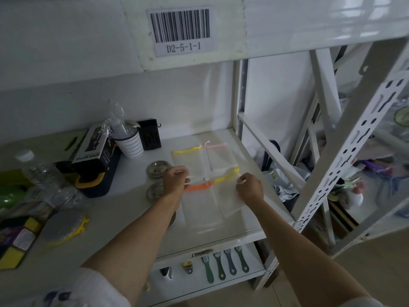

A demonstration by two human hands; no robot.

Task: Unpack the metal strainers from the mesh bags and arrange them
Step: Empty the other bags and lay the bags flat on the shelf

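Several flat, empty mesh bags lie on the white shelf (247, 222): a yellow-trimmed bag (188, 160) and a pink-trimmed bag (220, 158) at the back, an orange-trimmed bag (199, 202) and a second yellow-trimmed bag (228, 196) in front. My left hand (176, 181) pinches the top left corner of the orange-trimmed bag. My right hand (250, 187) pinches the top right edge of the front yellow-trimmed bag. Two bare metal strainers (158, 169) (153, 192) sit left of the bags. A third strainer (173, 219) is partly hidden under my left forearm. Further left, a strainer sits inside a yellow-trimmed mesh bag (64, 227).
Behind the strainers stand a dark spray bottle box (97, 165), a white cup (130, 144) with wrapped items and a black holder (150, 135). A plastic bottle (42, 171) and sponges (20, 238) lie at the left. The shelf upright (345, 151) is at the right. Brushes (221, 264) lie on the lower shelf.
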